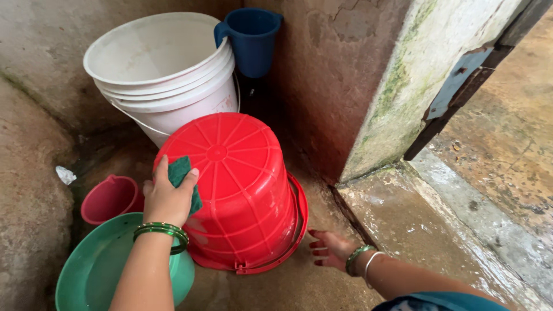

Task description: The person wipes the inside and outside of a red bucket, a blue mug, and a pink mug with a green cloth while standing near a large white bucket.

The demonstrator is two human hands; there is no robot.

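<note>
A red plastic bucket (pixel 242 190) stands upside down on the wet concrete floor, its ribbed bottom facing up. My left hand (pixel 167 198) presses a green scrub pad (pixel 181 173) against the bucket's upper left side. My right hand (pixel 328 249) rests flat on the floor, fingers spread, just right of the bucket's rim and touching nothing else. Both wrists wear bangles.
A white bucket (pixel 167 75) stands behind the red one, with a blue mug (pixel 250 40) next to it by the wall. A small pink mug (pixel 109 198) and a green basin (pixel 98 270) sit at the left. A wall corner and a raised wet step (pixel 438 213) lie at the right.
</note>
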